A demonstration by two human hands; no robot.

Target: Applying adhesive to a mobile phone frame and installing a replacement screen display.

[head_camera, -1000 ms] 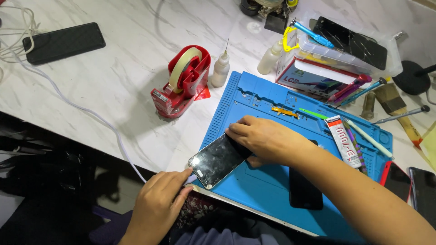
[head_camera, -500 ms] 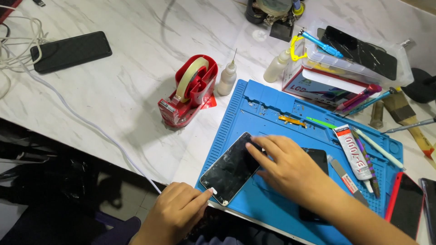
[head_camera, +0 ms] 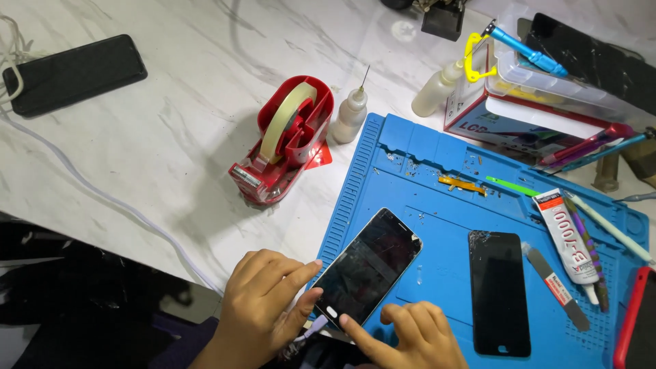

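A black phone with a cracked screen (head_camera: 369, 265) lies tilted on the blue work mat (head_camera: 437, 171). My left hand (head_camera: 263, 307) rests at its lower left corner, thumb and forefinger touching the edge. My right hand (head_camera: 406, 335) sits just below the phone, its forefinger pressing the bottom end near the home button. A second black screen panel (head_camera: 499, 290) lies flat on the mat to the right, apart from both hands.
A red tape dispenser (head_camera: 287, 140) and a small needle-tip bottle (head_camera: 350, 113) stand left of the mat. A glue tube (head_camera: 566, 236), flat pry tool (head_camera: 557, 287) and pens lie at right. Boxes (head_camera: 540, 102) stand behind. Another black phone (head_camera: 72, 74) and white cable (head_camera: 102, 195) lie far left.
My right hand has come off the top of the phone and dropped below it, uncovering the screen. My left hand has moved up to the phone's lower corner.
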